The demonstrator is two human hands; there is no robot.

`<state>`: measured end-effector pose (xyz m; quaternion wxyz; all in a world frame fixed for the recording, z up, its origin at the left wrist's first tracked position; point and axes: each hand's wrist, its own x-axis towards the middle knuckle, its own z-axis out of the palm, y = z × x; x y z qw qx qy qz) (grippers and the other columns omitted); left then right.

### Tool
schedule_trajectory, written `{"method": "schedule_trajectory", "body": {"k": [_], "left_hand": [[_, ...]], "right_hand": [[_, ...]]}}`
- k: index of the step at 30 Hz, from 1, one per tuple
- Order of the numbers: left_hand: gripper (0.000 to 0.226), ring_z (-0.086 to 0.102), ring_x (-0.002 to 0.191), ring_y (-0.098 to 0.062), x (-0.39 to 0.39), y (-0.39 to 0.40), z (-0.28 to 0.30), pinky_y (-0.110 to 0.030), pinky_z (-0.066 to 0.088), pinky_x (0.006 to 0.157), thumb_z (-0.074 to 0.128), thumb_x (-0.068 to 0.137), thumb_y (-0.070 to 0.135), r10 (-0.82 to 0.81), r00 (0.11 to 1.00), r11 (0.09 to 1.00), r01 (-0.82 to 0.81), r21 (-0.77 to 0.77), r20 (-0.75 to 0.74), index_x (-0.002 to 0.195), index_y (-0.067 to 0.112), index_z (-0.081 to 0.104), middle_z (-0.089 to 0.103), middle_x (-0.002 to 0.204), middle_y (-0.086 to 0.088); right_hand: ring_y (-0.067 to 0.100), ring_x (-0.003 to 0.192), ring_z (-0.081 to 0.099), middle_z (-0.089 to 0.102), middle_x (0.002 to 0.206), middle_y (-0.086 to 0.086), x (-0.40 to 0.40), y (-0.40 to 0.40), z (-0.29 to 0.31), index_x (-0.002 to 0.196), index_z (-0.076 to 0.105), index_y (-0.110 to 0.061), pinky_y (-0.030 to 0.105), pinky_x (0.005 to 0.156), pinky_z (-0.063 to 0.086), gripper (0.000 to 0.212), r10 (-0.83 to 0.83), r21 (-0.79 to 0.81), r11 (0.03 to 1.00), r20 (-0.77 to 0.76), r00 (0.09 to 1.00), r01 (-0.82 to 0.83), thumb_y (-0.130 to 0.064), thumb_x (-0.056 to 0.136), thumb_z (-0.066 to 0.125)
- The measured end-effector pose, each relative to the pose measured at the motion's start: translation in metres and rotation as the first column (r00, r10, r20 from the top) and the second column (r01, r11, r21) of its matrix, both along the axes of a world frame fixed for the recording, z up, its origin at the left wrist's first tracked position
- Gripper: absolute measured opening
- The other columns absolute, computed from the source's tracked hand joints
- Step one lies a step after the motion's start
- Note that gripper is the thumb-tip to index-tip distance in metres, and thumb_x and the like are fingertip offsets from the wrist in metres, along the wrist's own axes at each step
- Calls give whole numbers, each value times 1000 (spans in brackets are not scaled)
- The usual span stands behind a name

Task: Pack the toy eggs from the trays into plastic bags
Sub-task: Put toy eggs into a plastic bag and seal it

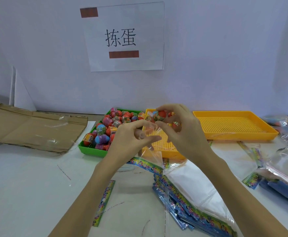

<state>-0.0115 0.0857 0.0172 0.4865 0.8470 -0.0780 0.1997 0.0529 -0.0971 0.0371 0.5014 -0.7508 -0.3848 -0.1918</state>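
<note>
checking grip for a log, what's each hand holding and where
Both hands pinch the clear plastic bag at its open top edge, left hand and right hand; right fingers also hold a toy egg.

The tray of toy eggs [95, 147] sits at the table's center, touching a perforated tray [167, 147] at its 3 o'clock. Flattened cardboard [28, 127] lies at 9, stacked bags [191, 207] at 5.

Green tray [88, 148] heaped with toy eggs [115, 124] — mostly red, one blue-purple. Middle yellow tray [165, 149] holds a few eggs at its far end, count unclear. Right yellow tray [233, 124] bare. Clear plastic bag [154, 151] held up — printed header strip at bottom.
</note>
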Motion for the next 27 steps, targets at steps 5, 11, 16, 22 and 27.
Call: {"method": "schedule_trajectory", "body": {"k": [5, 11, 16, 22, 27], "left_hand": [[27, 66, 44, -16, -1, 0, 2, -16, 52, 56, 76, 88, 48, 2, 1000, 999, -2, 35, 16, 103, 28, 68, 76, 67, 6], [38, 74, 66, -12, -1, -2, 3, -14, 51, 56, 73, 86, 49, 58, 998, 997, -59, 57, 19, 117, 28, 67, 73, 91, 10], [23, 78, 89, -15, 0, -8, 4, -26, 62, 74, 72, 98, 19, -93, 994, 986, 83, -146, -65, 121, 18, 71, 78, 98, -1], [28, 78, 87, -16, -2, -10, 7, -25, 62, 76, 72, 98, 14, -123, 988, 975, 103, -195, -94, 126, 16, 70, 80, 95, 0], [33, 77, 81, -15, -2, -7, 8, -23, 61, 75, 71, 95, 3, -134, 984, 977, 111, -183, -120, 125, 16, 71, 80, 93, 2]], "right_hand": [[8, 90, 73, 69, 112, -14, 4, -5, 0, 121, 68, -33, 13, 58, 51, 30, 122, -77, 988, -152, 981, -135, -24, 93, 76], [6, 94, 73, 74, 106, -13, 6, -9, 2, 118, 68, -27, 18, 68, 55, 33, 161, -22, 985, -236, 958, -171, -26, 88, 82], [9, 96, 74, 71, 107, -5, 5, -8, 2, 112, 68, -23, 24, 73, 60, 29, 216, -27, 972, -280, 935, -233, -14, 88, 82], [5, 99, 72, 75, 104, -10, 3, -8, 3, 115, 74, -22, 24, 80, 60, 18, 193, -101, 968, -274, 942, -228, -16, 100, 67], [4, 92, 68, 74, 93, -16, -4, -2, 1, 103, 77, -22, 14, 70, 49, 9, 144, -145, 975, -169, 975, -169, -24, 95, 73]]}}
